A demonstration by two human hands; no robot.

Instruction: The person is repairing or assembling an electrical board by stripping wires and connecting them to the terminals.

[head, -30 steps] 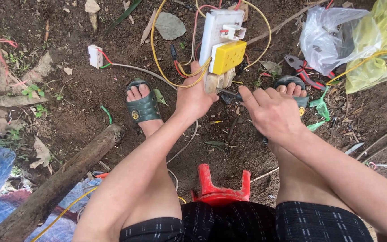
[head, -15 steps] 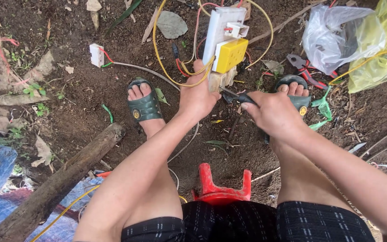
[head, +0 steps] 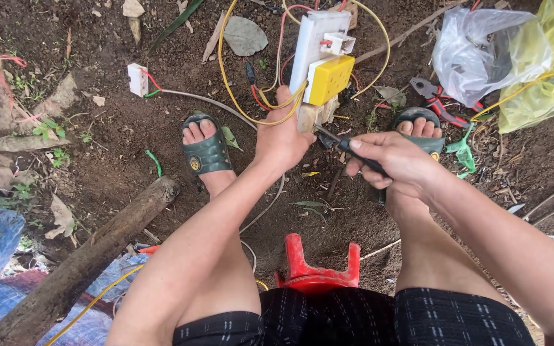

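Switch board (head: 318, 61) held up in left hand (head: 281, 138); right hand (head: 395, 163) with screwdriver (head: 344, 146) just right of it; pliers (head: 432, 96) farther right, log (head: 78, 269) left.

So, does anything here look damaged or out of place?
Yes. The white board with a yellow socket box, held in the left hand, trails loose red and yellow wires over bare soil. The right hand points a dark tool at its lower end. A small white switch lies in the dirt.

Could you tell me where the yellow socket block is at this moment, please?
In the head view, the yellow socket block sits upper centre on the white board, just above the left hand gripping that board.
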